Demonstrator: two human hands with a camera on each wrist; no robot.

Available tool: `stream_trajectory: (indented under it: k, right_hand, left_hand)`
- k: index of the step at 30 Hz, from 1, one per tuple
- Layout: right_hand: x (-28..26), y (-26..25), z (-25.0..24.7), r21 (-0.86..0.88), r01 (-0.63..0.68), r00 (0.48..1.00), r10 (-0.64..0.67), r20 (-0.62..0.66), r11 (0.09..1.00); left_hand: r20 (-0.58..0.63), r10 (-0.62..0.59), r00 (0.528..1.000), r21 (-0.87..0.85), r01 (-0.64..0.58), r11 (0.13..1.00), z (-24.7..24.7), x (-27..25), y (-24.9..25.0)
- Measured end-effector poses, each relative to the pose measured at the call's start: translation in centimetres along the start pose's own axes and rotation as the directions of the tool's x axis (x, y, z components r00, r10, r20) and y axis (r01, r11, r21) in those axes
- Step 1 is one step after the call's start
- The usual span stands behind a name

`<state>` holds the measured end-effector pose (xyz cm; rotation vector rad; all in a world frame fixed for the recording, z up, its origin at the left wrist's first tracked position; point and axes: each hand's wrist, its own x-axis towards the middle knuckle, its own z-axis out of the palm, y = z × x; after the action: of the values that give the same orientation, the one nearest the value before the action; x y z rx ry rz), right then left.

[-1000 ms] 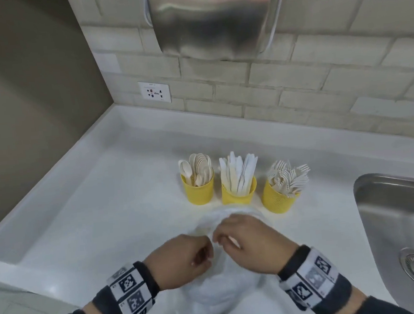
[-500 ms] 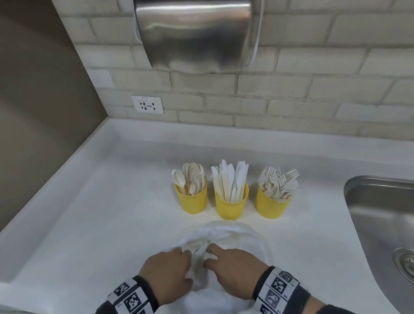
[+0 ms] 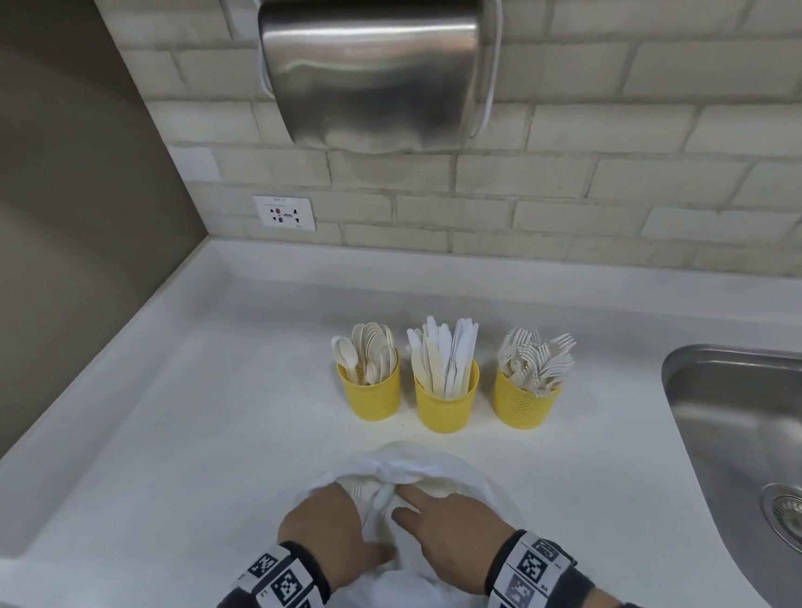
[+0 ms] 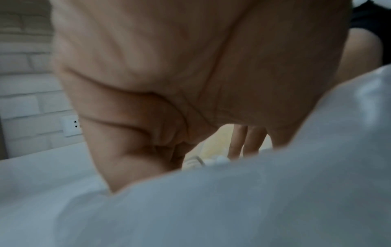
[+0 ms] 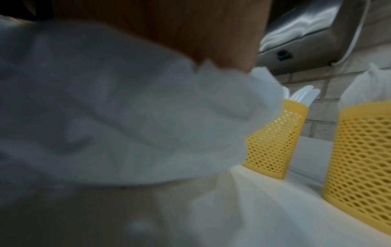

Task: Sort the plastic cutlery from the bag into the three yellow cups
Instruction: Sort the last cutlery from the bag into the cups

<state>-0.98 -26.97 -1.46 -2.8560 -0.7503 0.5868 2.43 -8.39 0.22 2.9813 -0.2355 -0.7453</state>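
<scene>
Head view shows most of the sorting is done: on the worktop (image 3: 159, 446) at 12 o'clock from the hands stand three yellow cups, the spoon cup (image 3: 371, 393), the knife cup (image 3: 448, 404) and the fork cup (image 3: 524, 402), all well filled. The white bag (image 3: 452, 469) lies near them, at 6 o'clock. The left hand (image 3: 329, 528) grasps its gathered plastic; the right hand (image 3: 450, 525) lies on it with fingers released. A few pale pieces seem left inside, I judge.

No legible text or labels
</scene>
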Motion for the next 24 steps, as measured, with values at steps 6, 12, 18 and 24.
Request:
stream_trajectory:
  k: [6,12,18,24]
  right_hand:
    - [-0.1,0.4,-0.6,0.044,0.027,1.000,-0.028,0.014,0.999]
    - [-0.5,1.8,-0.5,0.075,0.046,0.998,-0.049,0.034,0.996]
    - [0.0,2.2,0.7,0.111,0.077,0.996,-0.081,0.033,0.991]
    - [-0.3,2.1,-0.6,0.168,-0.032,0.998,0.042,-0.054,0.985]
  left_hand:
    - [-0.020,0.000,1.000,-0.092,-0.002,0.996,0.7,0.5,0.7]
    - [0.013,-0.028,1.000,-0.183,0.030,0.983,0.4,1.1,1.0]
    - [-0.008,-0.062,0.998,-0.135,0.060,0.989,1.4,1.3,2.1]
    - [-0.028,-0.040,0.999,-0.042,0.039,0.998,1.6,1.4,1.9]
